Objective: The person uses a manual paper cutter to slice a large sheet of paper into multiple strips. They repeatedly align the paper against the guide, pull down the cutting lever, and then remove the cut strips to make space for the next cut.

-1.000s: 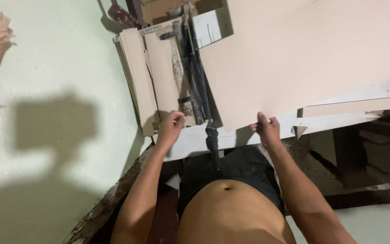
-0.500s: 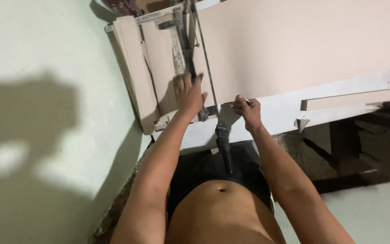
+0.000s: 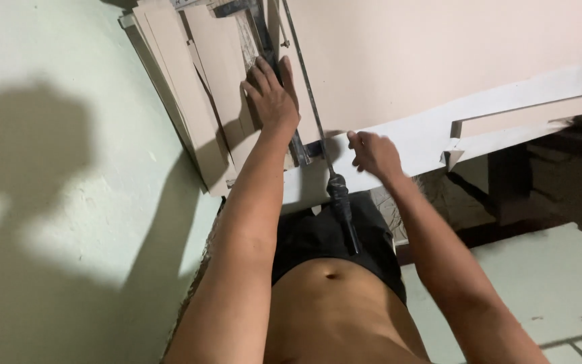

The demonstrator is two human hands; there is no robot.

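1. The left hand [image 3: 272,94] lay flat, fingers spread, palm down on the cutter [image 3: 264,67], pressing at the line where the big sheet [image 3: 439,54] met the blade arm [image 3: 304,87]. It pinched nothing.
2. The right hand [image 3: 374,154] rested on the near edge of the table [image 3: 405,145], fingers loosely curled, its fingertips at the sheet's near corner. Whether they pinched that corner could not be told.
3. The sheet, a large pale beige board, lay across the table to the right of the cutter, its left edge under the blade arm.
4. The blade arm ran as a thin dark bar from the top of the view down between the two hands, ending in a black handle [image 3: 342,209] that hung past the table edge, just beside the right hand.
5. Left of the left hand, cut strips [image 3: 190,94] of the same beige board lay stacked on the cutter's base.
6. A narrow offcut [image 3: 527,118] lay on the table well to the right.
7. A pale green wall [image 3: 55,168] stood to the left, with shadows on it.
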